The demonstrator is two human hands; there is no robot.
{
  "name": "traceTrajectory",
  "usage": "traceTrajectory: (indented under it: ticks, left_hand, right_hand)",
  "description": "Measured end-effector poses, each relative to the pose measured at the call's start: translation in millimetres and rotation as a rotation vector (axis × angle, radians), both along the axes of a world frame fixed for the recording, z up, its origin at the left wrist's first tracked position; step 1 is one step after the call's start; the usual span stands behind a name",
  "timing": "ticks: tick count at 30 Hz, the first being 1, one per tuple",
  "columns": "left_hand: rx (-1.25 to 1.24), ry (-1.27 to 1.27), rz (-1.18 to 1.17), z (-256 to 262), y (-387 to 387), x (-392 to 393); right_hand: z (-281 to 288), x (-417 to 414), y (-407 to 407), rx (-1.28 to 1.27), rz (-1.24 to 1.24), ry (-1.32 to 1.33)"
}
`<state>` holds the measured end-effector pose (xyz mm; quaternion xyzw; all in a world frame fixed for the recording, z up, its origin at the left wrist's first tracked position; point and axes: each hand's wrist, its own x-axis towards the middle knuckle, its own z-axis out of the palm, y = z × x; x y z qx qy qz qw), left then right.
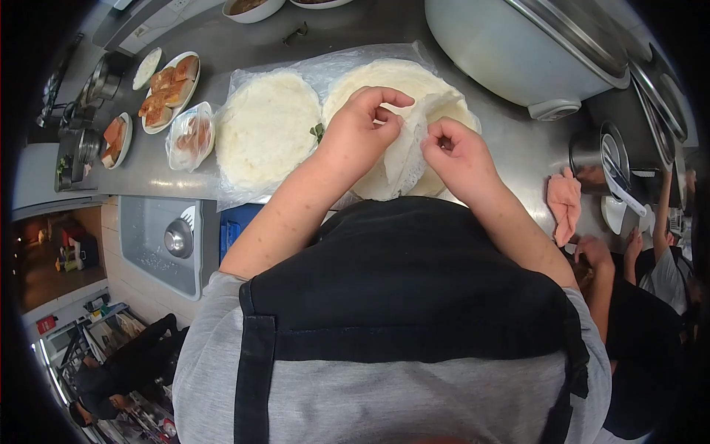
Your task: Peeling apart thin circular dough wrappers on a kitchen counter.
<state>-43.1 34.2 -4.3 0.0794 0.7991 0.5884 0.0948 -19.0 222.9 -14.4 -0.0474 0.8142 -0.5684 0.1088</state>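
Note:
A thin, pale round wrapper sheet (407,150) is partly lifted and folded over a stack of similar round sheets (355,83). My left hand (369,119) is above the stack, its thumb and fingers curled at the lifted sheet's left side; whether they pinch it is unclear. On the other side, my right hand (455,152) pinches the sheet's edge between thumb and fingers. To the left, a second round stack (269,130) lies on clear plastic (241,191). Green leaves (317,132) show between the two stacks.
A large rice cooker (521,50) stands at the back right. Plates with browned food pieces (172,89) and a plastic-covered bowl (191,136) are at left. A pink cloth (564,205) lies right. Below the counter is a grey tub (155,244). Co-workers (638,333) are at right.

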Motion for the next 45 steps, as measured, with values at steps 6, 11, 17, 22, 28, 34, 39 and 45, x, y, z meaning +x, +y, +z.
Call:
traceTrajectory:
  ticks: [6,11,17,22,28,34,39,45]
  left_hand:
    - [-0.028,-0.063,-0.082,3,-1,-1]
    - [0.031,-0.257,-0.123,5,-12,-11]
    - [-0.160,-0.097,-0.065,12,-18,-14]
    - [-0.304,0.016,-0.103,13,-8,-4]
    - [-0.215,0.025,-0.224,9,-8,-5]
    - [-0.358,0.109,-0.078,1,-8,-12]
    - [-0.059,-0.197,-0.169,5,-5,-12]
    - [-0.208,0.022,-0.239,5,-10,-17]
  right_hand:
    - [0,-1,-4,-0.080,0.076,0.209]
    - [-8,-3,0,-0.085,0.067,0.264]
    - [-8,-7,5,-0.021,-0.040,0.215]
    - [2,-13,4,0.140,-0.026,0.000]
    - [5,-21,4,0.345,0.082,0.151]
    - [2,-25,8,0.295,0.136,0.140]
    - [17,-24,2,0.223,0.155,0.068]
    - [18,-25,7,0.357,0.156,0.165]
